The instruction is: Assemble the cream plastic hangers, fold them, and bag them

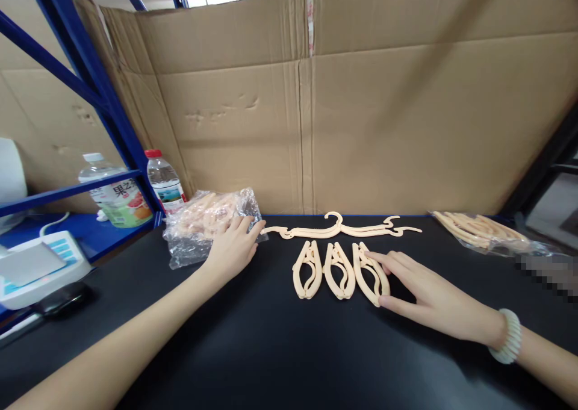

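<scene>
Three cream plastic folding hangers lie folded in a row: a left one [297, 277], a middle one [333, 280] and a right one [366, 277]. My right hand [422, 286] has its thumb and index finger on the right folded hanger, at its lower and upper ends. Behind the row lies an unfolded hanger [311, 233], hook towards the back. My left hand [232, 247] rests with fingers stretched out on the right side of a clear plastic bag [194, 223] of cream pieces, near the unfolded hanger's left tip.
A flat clear packet of cream hangers [481, 232] lies at the back right. Behind the bag stands a red-capped water bottle [165, 181]. At the left are a larger bottle [120, 196], a white scale-like device [45, 265] and a blue rack post [112, 121]. Cardboard [235, 139] walls the back.
</scene>
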`<state>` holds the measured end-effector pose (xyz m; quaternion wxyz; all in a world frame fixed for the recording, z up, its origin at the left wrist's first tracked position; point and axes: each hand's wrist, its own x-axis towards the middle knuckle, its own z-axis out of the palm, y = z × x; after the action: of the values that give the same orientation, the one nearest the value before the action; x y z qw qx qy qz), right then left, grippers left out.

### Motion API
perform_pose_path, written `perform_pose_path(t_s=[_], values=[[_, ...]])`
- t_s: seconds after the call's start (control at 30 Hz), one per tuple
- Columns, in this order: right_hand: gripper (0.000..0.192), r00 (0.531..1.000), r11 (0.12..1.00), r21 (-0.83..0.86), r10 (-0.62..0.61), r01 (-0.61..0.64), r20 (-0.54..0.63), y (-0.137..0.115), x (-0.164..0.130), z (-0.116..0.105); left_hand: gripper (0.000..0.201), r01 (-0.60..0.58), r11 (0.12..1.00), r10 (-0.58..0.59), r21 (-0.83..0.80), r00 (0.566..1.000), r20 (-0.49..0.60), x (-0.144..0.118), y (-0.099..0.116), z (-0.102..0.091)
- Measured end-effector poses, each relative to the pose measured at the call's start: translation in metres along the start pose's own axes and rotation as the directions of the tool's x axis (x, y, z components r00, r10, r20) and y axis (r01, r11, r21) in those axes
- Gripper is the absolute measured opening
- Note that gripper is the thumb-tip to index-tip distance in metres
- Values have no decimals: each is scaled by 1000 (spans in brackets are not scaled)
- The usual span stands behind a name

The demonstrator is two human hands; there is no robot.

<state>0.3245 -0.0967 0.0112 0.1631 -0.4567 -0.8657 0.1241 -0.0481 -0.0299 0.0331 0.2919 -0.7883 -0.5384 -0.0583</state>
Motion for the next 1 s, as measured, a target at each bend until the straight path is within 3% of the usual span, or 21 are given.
perform_pose_path(t_s=[0.1, 0.27, 0.53, 0.6, 0.7, 0.83, 0.9, 1.0], values=[[66, 1000, 1000, 7, -6, 6, -9, 2, 0, 1, 38, -82, 996, 83, -36, 996, 24, 1, -4, -2], [65, 1000, 1000, 10, -1, 1, -17, 2, 0, 0, 32, -91, 994, 92, -52, 996, 20, 4, -16, -5], [59, 1000, 997, 81, 15, -13, -25, 0, 1, 0, 26, 6, 1000, -9, -28, 995, -99, 7, -41, -11], [54, 997, 993, 106, 52, -45, -65, 1, 1, -1, 27, -16, 995, -3, -95, 980, -199, 6, -32, -11], [50, 985, 989, 122, 100, -83, -140, 10, 6, -3, 26, -168, 943, 70, -287, 944, -323, 4, -1, -9], [41, 953, 996, 60, 78, -63, -292, 42, 16, -7, 31, -323, 737, 223, -594, 946, -237, 1, 40, 1], [40, 939, 997, 21, 75, -72, -336, 63, 21, -8, 37, -271, 710, 217, -650, 962, -164, 1, 47, 9], [41, 935, 994, -64, 64, -92, -348, 92, 27, -7, 44, -191, 738, 180, -647, 980, -85, 5, 43, 18]])
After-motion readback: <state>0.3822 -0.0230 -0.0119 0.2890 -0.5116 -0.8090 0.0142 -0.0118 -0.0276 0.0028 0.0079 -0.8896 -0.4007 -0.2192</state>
